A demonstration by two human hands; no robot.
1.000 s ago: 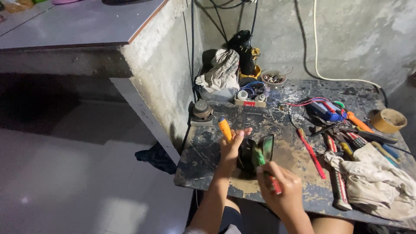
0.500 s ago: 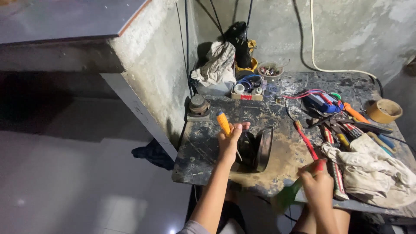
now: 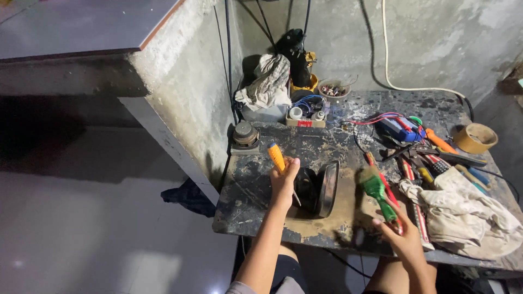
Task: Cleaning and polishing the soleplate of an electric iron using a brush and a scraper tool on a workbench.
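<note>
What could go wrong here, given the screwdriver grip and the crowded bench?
1. The left hand holds an orange-handled screwdriver right against the black round part; a slip could jab that hand or the part.
2. The black round part stands on edge near the workbench front; a push might tip it off.
3. The right hand holds a green-handled brush beside loose tools and a rag; a sweep could snag them.

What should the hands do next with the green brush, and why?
Probably bring the brush in the right hand across to the black round part and sweep it. The brush is lifted off the bench beside the part, and the left hand, holding a screwdriver, is at the part.
</note>
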